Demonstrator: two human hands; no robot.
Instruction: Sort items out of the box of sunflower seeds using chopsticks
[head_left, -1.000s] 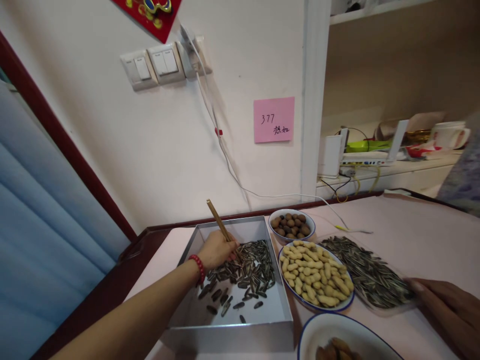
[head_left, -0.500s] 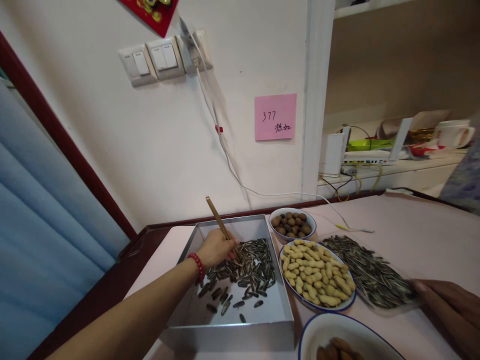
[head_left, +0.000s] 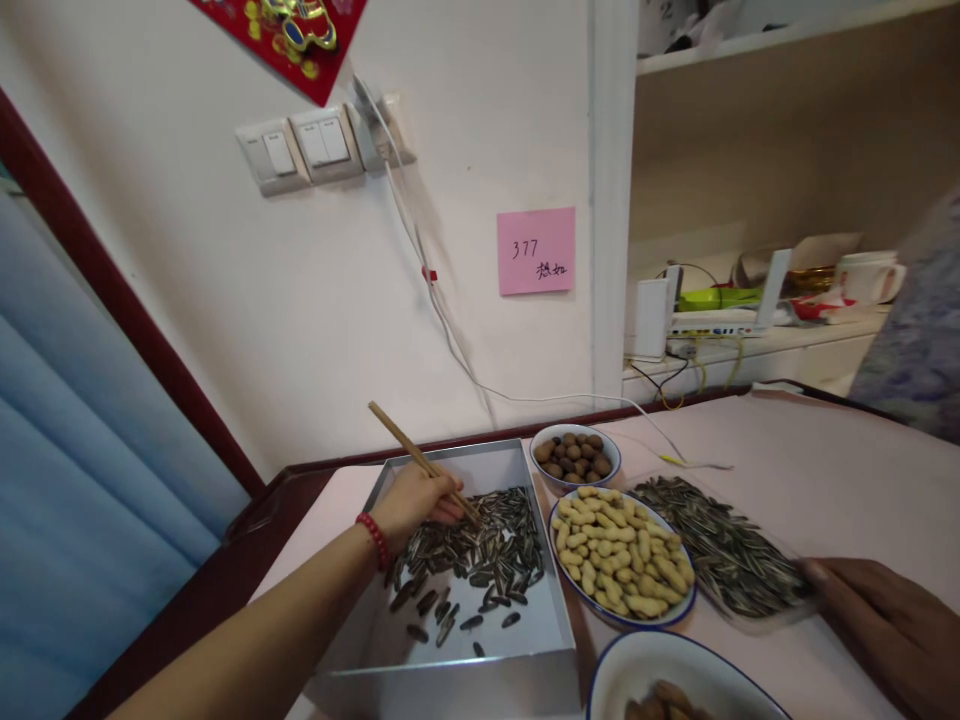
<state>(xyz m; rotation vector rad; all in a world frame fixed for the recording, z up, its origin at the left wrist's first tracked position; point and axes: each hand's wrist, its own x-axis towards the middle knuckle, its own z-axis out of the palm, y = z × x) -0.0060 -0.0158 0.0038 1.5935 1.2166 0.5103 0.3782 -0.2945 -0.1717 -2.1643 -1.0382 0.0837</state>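
Note:
My left hand [head_left: 421, 497], with a red bead bracelet at the wrist, is closed around a pair of wooden chopsticks [head_left: 401, 434]. It is inside a shallow silver-grey box [head_left: 457, 670], and the chopstick tips point down into sunflower seeds [head_left: 510, 540] scattered over its floor. At the right, my right hand [head_left: 881, 620] grips the near right edge of a clear shallow tray [head_left: 757, 622] heaped with more sunflower seeds. Its thumb rests on the rim; the other fingers are mostly hidden. Between box and tray stands a blue-rimmed bowl of peanuts [head_left: 626, 550].
Behind the peanuts is a bowl of round brown nuts [head_left: 574, 455]. A third bowl [head_left: 675, 660], cut off by the bottom edge, holds brown nuts. A white cable [head_left: 555, 398] runs down the wall onto the table. A person's floral clothing [head_left: 915, 330] shows at far right.
My left hand has shifted slightly left in the box, and the chopsticks lean lower to the left. My right hand stays on the tray. The whole view has shifted a little.

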